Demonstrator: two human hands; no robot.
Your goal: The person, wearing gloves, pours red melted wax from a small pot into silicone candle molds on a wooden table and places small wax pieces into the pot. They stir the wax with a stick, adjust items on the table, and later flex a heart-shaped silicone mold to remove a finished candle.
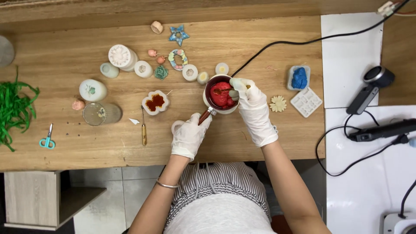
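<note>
The person sits at the wooden tabletop, both hands in white gloves, working over a small pot that stands near the middle of the tabletop, just in front of them. The pot is well filled with red lumps, which look soft and not yet smooth, so I judge the stirring to be under way and not finished. The left hand is closed around the pot's brown handle, which slants down toward the person, holding the pot steady. The right hand reaches over the pot's right rim with its fingers pinched on a thin stirrer whose tip lies in the red mass; how tightly it grips I cannot tell. Both forearms come up from the lower edge, the left with a bangle at the wrist, the right angled inward from the elbow.

Just left of the pot a flower-shaped mould already holds a dark amber fill, so some pouring seems done. A blue lump rests in a small mould to the right, beside a white tray mould that looks unfilled. Finished pieces lie further up: a blue star, a pastel ring, several round white moulds. Scissors and green shreds sit at the far left, well apart from the hands.
</note>
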